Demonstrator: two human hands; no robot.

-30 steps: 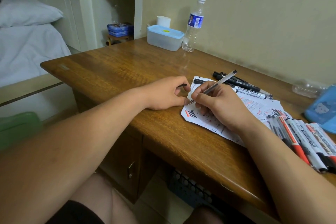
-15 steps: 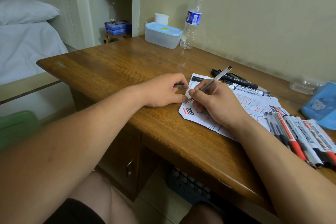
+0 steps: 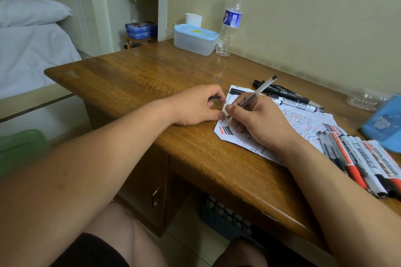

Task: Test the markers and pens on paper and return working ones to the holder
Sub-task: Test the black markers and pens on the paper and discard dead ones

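Note:
My right hand [image 3: 258, 121] grips a clear-barrelled pen [image 3: 257, 93], its tip down on the white paper [image 3: 225, 134] near the sheet's left edge. Red and black test strokes sit just below the tip. My left hand [image 3: 195, 105] rests on the desk at the paper's left edge and pinches a small black pen cap [image 3: 214, 97] between its fingers. Several black markers [image 3: 288, 95] lie at the paper's far side. A row of several markers [image 3: 358, 158] with red and black caps lies to the right. The blue holder [image 3: 384, 121] lies at the right edge.
The wooden desk [image 3: 152, 76] stands against the wall. A lidded plastic box [image 3: 195, 39], a white cup [image 3: 193, 20] and a water bottle [image 3: 230, 24] stand at the back. An empty clear bottle [image 3: 364, 99] lies near the holder. A bed is on the left.
The pen's tip has stayed on the paper with only slight movement of my right hand. My left hand keeps the cap. The view has shifted a little.

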